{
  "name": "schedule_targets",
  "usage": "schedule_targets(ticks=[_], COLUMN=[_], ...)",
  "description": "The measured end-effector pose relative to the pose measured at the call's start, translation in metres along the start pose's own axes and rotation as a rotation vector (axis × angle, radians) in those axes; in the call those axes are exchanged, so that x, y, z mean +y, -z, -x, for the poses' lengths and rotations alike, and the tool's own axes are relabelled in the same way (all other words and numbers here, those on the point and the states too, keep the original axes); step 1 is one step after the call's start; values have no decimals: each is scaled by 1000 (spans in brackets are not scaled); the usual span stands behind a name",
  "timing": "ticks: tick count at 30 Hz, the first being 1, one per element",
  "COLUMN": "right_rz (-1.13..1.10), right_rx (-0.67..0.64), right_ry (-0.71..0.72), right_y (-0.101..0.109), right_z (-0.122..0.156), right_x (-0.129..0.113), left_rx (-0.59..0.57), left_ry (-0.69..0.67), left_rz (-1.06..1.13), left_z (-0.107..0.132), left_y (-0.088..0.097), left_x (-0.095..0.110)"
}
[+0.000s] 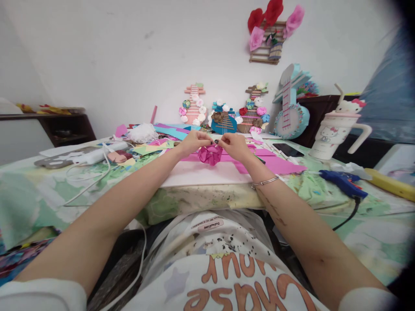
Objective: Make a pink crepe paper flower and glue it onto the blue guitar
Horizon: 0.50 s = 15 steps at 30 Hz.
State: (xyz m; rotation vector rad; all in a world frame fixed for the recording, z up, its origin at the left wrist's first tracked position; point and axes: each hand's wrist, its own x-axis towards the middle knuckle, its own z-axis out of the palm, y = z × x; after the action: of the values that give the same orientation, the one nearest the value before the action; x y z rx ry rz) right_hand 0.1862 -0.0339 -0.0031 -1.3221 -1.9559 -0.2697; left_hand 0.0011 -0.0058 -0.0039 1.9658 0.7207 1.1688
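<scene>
A bunched magenta paper flower (210, 154) hangs between my two hands, above a white board at the table's front. My left hand (193, 143) has its fingers pinched at the flower's upper left edge. From the other side my right hand (232, 146) pinches the flower's upper right edge, with a bracelet on that wrist. Something small and dark shows between the fingertips; I cannot make out what it is. Flat magenta paper sheets (269, 164) lie on the board beneath and to the right.
A blue glue gun (345, 181) with a black cord lies right, near a yellow-handled tool (392, 183). A white tumbler (333, 134) and a phone (287, 150) stand and lie behind. Left are a power strip (100, 154) and white string (142, 133). Flower-trimmed paper instruments (223, 121) line the wall.
</scene>
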Motion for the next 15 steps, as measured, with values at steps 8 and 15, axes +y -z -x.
schedule_targets(ticks=[8,15], right_rz=[48,79], right_rx=[-2,-3], right_ry=[17,20], right_y=[-2,-2], right_z=[-2,-1], right_x=[3,3], left_rx=[-1,-50], left_ry=[41,106], left_rz=[24,104], left_z=[0,1], left_y=[-1,-3], left_x=[0,0])
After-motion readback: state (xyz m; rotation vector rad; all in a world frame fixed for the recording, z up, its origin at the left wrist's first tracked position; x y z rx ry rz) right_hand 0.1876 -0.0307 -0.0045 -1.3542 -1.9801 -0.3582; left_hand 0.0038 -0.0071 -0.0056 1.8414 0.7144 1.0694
